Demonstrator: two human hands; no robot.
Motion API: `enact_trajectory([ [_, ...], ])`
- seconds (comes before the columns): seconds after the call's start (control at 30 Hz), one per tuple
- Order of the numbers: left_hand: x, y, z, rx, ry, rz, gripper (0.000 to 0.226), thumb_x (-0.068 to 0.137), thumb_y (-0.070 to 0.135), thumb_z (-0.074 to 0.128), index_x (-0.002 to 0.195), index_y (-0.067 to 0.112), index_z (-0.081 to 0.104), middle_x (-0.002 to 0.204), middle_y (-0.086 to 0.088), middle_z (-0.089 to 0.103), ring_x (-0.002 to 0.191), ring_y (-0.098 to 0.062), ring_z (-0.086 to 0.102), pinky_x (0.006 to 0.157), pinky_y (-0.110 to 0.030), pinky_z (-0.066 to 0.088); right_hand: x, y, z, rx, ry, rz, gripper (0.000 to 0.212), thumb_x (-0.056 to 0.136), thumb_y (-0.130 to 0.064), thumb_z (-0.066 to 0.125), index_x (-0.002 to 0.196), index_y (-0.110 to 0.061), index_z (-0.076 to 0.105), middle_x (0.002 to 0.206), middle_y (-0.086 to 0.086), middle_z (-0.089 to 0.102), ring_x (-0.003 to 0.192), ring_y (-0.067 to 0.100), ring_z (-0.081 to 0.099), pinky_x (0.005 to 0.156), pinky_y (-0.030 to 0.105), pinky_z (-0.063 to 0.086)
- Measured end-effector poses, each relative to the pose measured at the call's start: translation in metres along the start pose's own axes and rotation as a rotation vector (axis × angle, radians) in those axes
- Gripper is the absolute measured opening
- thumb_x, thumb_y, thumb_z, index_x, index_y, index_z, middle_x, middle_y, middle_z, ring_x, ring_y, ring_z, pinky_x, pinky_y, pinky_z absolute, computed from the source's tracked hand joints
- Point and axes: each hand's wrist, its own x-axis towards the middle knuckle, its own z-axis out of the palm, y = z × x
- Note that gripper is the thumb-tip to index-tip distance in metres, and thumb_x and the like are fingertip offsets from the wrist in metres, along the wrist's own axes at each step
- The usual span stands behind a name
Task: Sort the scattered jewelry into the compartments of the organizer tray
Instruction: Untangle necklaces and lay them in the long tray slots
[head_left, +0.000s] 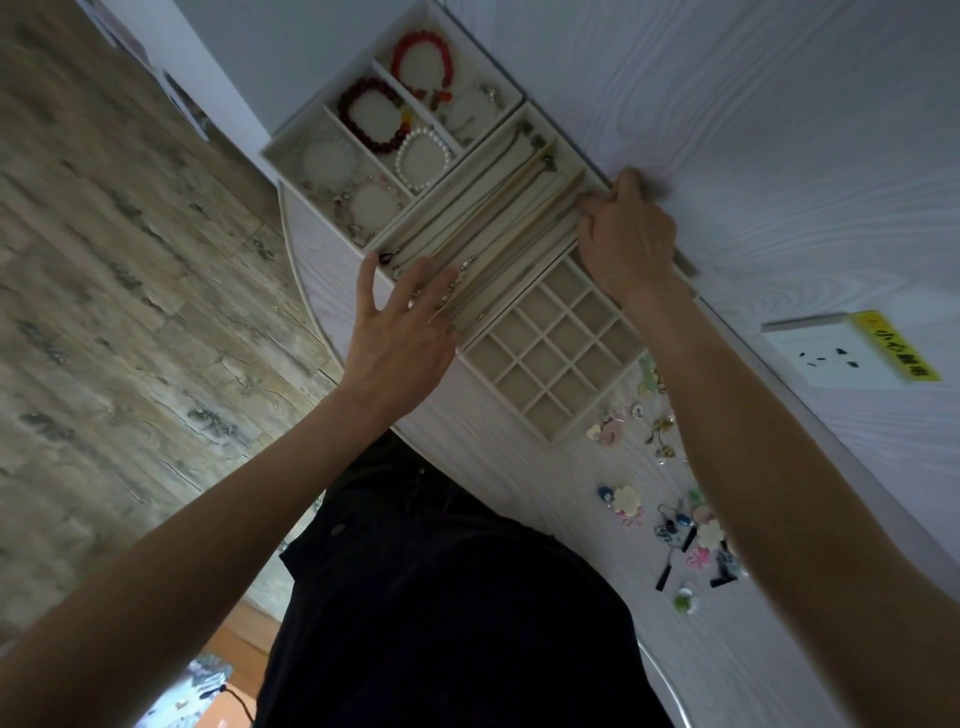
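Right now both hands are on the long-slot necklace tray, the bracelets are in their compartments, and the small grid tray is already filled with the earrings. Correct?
Not quite. In the head view the grid tray has nothing in its cells; the earrings lie scattered on the table beside it. The left hand and right hand are on the necklace tray, and the bracelets are in compartments.

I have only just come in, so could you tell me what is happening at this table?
A person is working on the long-slotted cream tray of necklaces: the left hand rests spread on its near end, the right hand curls over its far edge. Beaded bracelets already fill the big-compartment tray. The small-celled grid tray looks empty, and colourful earrings lie scattered on the white table.
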Motion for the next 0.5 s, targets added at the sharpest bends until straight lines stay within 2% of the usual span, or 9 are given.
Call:
enact_trajectory([
  [0.23,0.002,-0.002,-0.003,0.006,-0.004,0.004,0.023,0.089,0.025,0.057,0.075,0.015,0.072,0.137,-0.003,0.052,0.130,-0.026,0.041,0.110,-0.060,0.007,0.001,-0.002,0.000,0.000,-0.009,0.007,0.037,0.100,-0.026,0.031,0.114,-0.008,0.060,0.123,0.017,0.044,0.081,0.032,0.056,0.065,0.032,0.031],
  [0.33,0.002,-0.002,-0.004,-0.005,-0.005,0.004,0.023,0.089,0.024,0.056,0.076,0.015,0.072,0.136,-0.004,0.053,0.130,-0.026,0.042,0.111,-0.059,0.009,0.000,-0.002,-0.002,0.029,0.009,-0.005,0.035,0.099,-0.025,0.033,0.115,-0.010,0.060,0.121,0.017,0.045,0.075,0.027,0.051,0.064,0.030,0.029],
  [0.43,0.000,-0.001,-0.008,-0.069,0.018,0.015,0.022,0.090,0.023,0.054,0.079,0.015,0.071,0.134,-0.005,0.055,0.127,-0.027,0.044,0.109,-0.054,0.022,-0.006,-0.001,-0.009,0.079,0.044,-0.004,0.035,0.098,-0.023,0.035,0.118,-0.012,0.061,0.115,0.014,0.049,0.072,0.018,0.042,0.064,0.028,0.028],
  [0.5,0.002,0.000,-0.013,-0.188,0.062,0.053,0.022,0.092,0.022,0.052,0.085,0.014,0.070,0.128,-0.006,0.059,0.123,-0.028,0.048,0.102,-0.046,0.032,-0.014,0.000,-0.016,0.159,0.067,0.022,0.036,0.097,-0.022,0.036,0.123,-0.015,0.060,0.116,0.011,0.051,0.076,0.019,0.046,0.066,0.027,0.031],
])
